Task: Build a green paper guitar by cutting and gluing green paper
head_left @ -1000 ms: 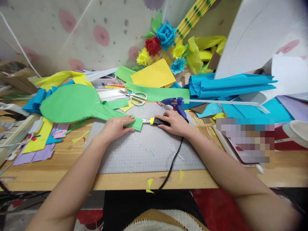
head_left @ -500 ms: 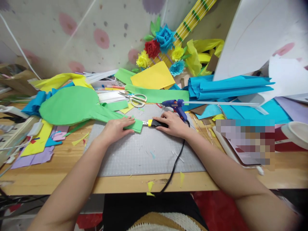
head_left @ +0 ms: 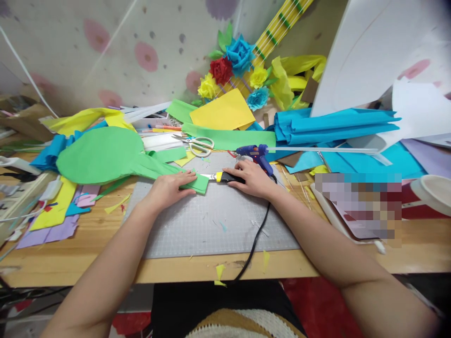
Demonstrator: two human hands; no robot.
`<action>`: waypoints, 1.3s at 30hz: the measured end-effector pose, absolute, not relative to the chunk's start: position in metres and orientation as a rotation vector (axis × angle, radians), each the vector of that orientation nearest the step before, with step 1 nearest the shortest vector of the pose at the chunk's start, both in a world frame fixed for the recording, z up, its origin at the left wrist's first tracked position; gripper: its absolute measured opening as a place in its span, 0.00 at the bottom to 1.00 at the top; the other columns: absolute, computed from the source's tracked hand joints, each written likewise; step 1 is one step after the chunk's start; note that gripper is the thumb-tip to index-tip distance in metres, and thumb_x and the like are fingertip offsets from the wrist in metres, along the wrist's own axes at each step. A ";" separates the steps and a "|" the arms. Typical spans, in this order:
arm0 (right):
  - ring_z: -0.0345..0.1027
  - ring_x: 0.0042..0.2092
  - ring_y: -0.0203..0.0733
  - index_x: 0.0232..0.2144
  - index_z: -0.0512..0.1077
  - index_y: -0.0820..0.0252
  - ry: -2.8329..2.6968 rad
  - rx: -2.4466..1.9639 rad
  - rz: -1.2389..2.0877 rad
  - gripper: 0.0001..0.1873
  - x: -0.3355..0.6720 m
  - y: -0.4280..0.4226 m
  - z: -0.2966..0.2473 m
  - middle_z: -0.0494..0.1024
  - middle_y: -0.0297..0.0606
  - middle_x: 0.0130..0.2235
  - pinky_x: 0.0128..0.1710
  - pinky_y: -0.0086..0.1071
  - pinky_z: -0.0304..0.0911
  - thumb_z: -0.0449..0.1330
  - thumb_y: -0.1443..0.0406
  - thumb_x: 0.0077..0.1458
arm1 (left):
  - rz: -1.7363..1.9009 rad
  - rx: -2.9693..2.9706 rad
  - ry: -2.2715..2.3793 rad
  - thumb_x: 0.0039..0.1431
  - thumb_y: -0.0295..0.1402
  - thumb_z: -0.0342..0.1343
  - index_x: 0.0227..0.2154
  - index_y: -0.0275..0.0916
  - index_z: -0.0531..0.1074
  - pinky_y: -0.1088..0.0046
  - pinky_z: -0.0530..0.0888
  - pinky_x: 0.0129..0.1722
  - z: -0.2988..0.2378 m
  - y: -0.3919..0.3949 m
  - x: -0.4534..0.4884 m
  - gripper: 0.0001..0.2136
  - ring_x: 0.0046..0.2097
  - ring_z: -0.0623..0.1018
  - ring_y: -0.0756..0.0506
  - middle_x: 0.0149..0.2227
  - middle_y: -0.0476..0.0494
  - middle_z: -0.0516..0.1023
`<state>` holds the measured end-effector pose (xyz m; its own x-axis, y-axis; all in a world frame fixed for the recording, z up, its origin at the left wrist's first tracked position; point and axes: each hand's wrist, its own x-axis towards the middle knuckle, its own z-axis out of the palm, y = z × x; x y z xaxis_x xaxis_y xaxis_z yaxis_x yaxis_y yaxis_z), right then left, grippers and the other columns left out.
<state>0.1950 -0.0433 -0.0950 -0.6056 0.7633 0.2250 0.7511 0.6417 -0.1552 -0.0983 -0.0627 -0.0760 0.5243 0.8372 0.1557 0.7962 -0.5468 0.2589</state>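
My left hand [head_left: 169, 188] lies flat, fingers together, pressing the stem end of a large green paper cut-out [head_left: 100, 155] onto the grey cutting mat [head_left: 218, 220]. My right hand [head_left: 250, 179] is closed round a black and yellow utility knife [head_left: 225, 177]. The knife's blade points left and meets the edge of the green paper just past my left fingertips. A blue glue gun [head_left: 254, 154] lies right behind my right hand, and its black cord [head_left: 254, 239] runs over the mat to the table's front edge.
White-handled scissors [head_left: 197, 143] lie behind the mat. Sheets of yellow, green and blue paper [head_left: 331, 124] pile up along the back, with paper flowers [head_left: 232, 70] against the wall. Paper scraps [head_left: 52, 216] lie at the left. A white board [head_left: 380, 47] leans at the right.
The knife and my right hand have slid a little to the left, so the blade sits closer against the green paper. My left hand has stayed pressed on the paper.
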 end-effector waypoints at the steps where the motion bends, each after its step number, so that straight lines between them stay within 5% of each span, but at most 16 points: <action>1: 0.61 0.43 0.47 0.56 0.67 0.53 -2.593 -1.212 0.059 0.26 0.195 -0.043 -0.095 0.70 0.45 0.42 0.42 0.39 0.57 0.51 0.52 0.59 | 0.402 2.606 1.406 0.53 0.39 0.59 0.50 0.45 0.71 0.65 0.69 0.55 -0.076 -0.063 -0.098 0.20 0.55 0.72 0.43 0.54 0.47 0.72; 39: 0.63 0.44 0.46 0.55 0.67 0.54 -2.704 -1.074 0.042 0.25 0.169 -0.022 -0.082 0.71 0.44 0.41 0.46 0.41 0.57 0.51 0.52 0.60 | 0.487 2.578 1.333 0.53 0.39 0.58 0.48 0.44 0.73 0.66 0.71 0.53 -0.077 -0.062 -0.103 0.18 0.54 0.73 0.43 0.52 0.47 0.73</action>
